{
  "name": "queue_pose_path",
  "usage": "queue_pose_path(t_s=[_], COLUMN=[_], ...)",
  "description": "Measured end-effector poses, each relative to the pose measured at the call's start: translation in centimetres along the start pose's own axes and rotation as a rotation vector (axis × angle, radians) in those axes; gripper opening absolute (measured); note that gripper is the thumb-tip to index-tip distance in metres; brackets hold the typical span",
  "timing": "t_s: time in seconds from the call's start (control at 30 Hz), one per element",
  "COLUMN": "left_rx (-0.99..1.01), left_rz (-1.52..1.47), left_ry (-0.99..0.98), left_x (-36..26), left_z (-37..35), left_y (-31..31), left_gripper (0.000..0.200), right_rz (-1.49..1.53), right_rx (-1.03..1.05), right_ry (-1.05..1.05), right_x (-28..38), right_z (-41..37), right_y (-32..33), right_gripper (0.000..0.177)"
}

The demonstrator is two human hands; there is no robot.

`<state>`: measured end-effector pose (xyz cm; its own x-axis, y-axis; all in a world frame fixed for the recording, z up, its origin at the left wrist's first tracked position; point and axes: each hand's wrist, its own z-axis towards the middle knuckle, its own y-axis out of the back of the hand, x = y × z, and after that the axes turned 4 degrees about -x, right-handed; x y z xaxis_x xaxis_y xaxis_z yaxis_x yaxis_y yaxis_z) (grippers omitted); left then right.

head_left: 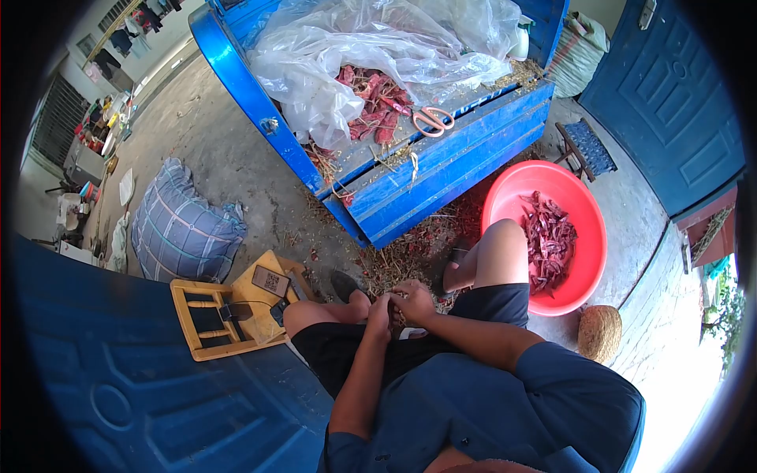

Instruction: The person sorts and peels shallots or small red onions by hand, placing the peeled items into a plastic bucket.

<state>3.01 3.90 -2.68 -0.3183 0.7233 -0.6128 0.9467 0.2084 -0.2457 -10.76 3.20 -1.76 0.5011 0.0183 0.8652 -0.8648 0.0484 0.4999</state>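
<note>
My left hand and my right hand are together over my lap, fingers bent inward; anything between them is too small to make out. Ahead of them, a blue cart bed carries dark red dried pods, partly covered by clear plastic sheeting. Scissors with pink handles rest at the bed's edge by the pods. Beside my knee stands a round red basin with a heap of cut red pieces inside.
A wooden chair bears a phone-like card. A plaid sack lies behind it. Near the basin are a woven basket and a folding stool. Blue doors flank me; plant scraps litter the floor.
</note>
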Motion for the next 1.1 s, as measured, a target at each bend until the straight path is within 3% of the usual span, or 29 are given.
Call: queue_pose_path(t_s=[0.07,0.13,0.23,0.27,0.37,0.63,0.9,1.03,1.1], left_rx=[0.023,0.041,0.089,0.087,0.091,0.106,0.103,0.112,0.109], left_rz=[-0.027,-0.003,-0.032,-0.037,-0.032,-0.09,-0.135,-0.113,-0.108], left_ry=[0.037,0.04,0.047,0.052,0.075,0.13,0.071,0.122,0.106], left_x=[-0.3,-0.3,-0.8,-0.8,-0.5,-0.4,-1.5,-1.6,-1.8], left_z=[-0.6,-1.4,-2.1,-2.0,-2.1,-1.7,-1.4,-1.4,-1.0], left_y=[-0.6,-0.8,-1.0,-1.1,-1.0,-0.8,-2.5,-2.6,-3.0], left_gripper=[0.028,0.024,0.02,0.02,0.018,0.018,0.017,0.017,0.016], right_rz=[0.069,0.169,0.277,0.299,0.275,0.145,0.466,0.324,0.225], right_rx=[0.011,0.167,0.326,0.376,0.428,0.395,0.286,0.374,0.299], right_ry=[-0.052,-0.149,-0.097,-0.2,-0.236,-0.192,-0.563,-0.557,-0.412], right_x=[0.1,0.3,-1.0,-0.8,-1.4,-2.4,-1.2,-1.6,-1.9], right_z=[0.3,0.6,1.5,1.5,2.1,2.4,2.8,3.6,3.7], right_y=[1.0,2.5,3.9,4.5,4.7,3.2,3.3,3.3,3.1], right_gripper=[0.027,0.028,0.028,0.024,0.023,0.026,0.027,0.026,0.034])
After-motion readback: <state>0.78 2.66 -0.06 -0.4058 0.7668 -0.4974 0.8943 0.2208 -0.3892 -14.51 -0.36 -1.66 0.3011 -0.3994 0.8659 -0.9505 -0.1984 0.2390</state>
